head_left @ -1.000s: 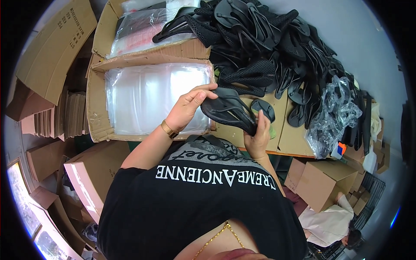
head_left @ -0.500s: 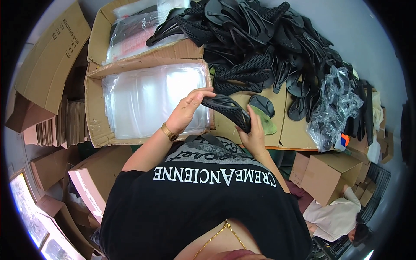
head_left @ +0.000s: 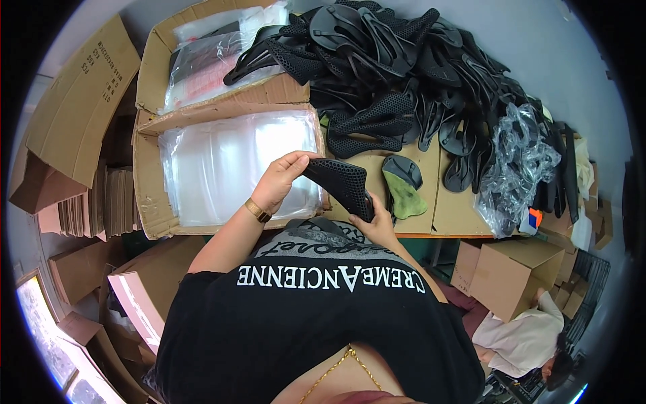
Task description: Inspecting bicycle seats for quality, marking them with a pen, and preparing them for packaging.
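Between my two hands is a black bicycle saddle (head_left: 342,186) with a honeycomb-like lattice surface. My left hand (head_left: 278,182) pinches its left end between thumb and fingers. The other end, lower and to the right, is gripped by my right hand (head_left: 378,225). I hold it tilted, close in front of my body, above the near edge of the table. Right of it lies a green cloth (head_left: 406,196) against a smooth black piece (head_left: 404,171). Beyond my hands, another lattice saddle (head_left: 373,124) rests at the near side of a large pile.
A cardboard box (head_left: 149,182) at the left holds flat clear plastic bags (head_left: 222,168). Behind it another box (head_left: 153,74) contains more bags. Black saddles (head_left: 377,40) heap up at the back. Crumpled clear plastic (head_left: 518,168) lies right. A person (head_left: 521,340) is at the lower right.
The saddle has turned so its lattice side shows more broadly. Both hands have shifted slightly left and toward my body with it, and the green cloth is less covered now.
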The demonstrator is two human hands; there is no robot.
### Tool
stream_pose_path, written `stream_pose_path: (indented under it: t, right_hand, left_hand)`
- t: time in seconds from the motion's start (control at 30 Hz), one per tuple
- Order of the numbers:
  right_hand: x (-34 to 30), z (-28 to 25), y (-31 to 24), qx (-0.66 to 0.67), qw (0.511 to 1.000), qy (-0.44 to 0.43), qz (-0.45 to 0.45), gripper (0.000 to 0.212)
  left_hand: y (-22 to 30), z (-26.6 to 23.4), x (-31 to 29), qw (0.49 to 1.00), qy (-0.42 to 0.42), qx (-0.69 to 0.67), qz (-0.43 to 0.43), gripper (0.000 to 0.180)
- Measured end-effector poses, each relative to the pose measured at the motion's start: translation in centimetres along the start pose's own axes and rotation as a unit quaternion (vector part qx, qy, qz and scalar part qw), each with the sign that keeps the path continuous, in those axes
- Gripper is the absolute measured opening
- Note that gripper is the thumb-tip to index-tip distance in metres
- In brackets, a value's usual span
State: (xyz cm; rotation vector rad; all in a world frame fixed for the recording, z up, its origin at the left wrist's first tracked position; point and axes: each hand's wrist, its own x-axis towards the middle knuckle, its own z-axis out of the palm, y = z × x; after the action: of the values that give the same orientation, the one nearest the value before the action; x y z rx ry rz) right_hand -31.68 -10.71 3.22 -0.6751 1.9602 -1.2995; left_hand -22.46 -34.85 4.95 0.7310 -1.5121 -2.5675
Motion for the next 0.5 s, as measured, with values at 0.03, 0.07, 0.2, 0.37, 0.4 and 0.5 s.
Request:
stream_pose_path:
  t: [0.03, 0.07, 0.2, 0.37, 0.4, 0.5]
  right_hand:
    - [-0.1, 0.0, 0.2, 0.021, 1.000, 0.003, 0.002, 0.063]
    - [-0.2, 0.1, 0.5, 0.042, 0.999, 0.006, 0.003, 0.062]
    - [-0.5, -0.2, 1.8, 0.088, 0.994, -0.028, 0.051, 0.061]
    - [-0.5, -0.7, 1.1, 0.208, 0.969, -0.045, 0.126, 0.052]
    - [-0.4, -0.6, 1.2, 0.206, 0.969, -0.047, 0.128, 0.052]
    - [-0.4, -0.7, 1.2, 0.216, 0.969, -0.056, 0.105, 0.050]
  left_hand:
    - [0.0, 0.0, 0.0, 1.000, 0.000, 0.000, -0.007, 0.027]
    - [0.0, 0.1, 0.0, 1.000, 0.000, -0.001, -0.015, 0.026]
    - [0.0, 0.5, 0.0, 1.000, -0.015, -0.011, -0.013, 0.026]
    - [0.5, 1.0, -0.2, 0.998, -0.045, -0.034, 0.003, 0.027]
    - [0.8, 1.1, -0.4, 0.998, -0.043, -0.036, 0.003, 0.027]
    - [1.6, 1.7, -0.7, 0.997, -0.067, -0.045, -0.008, 0.026]
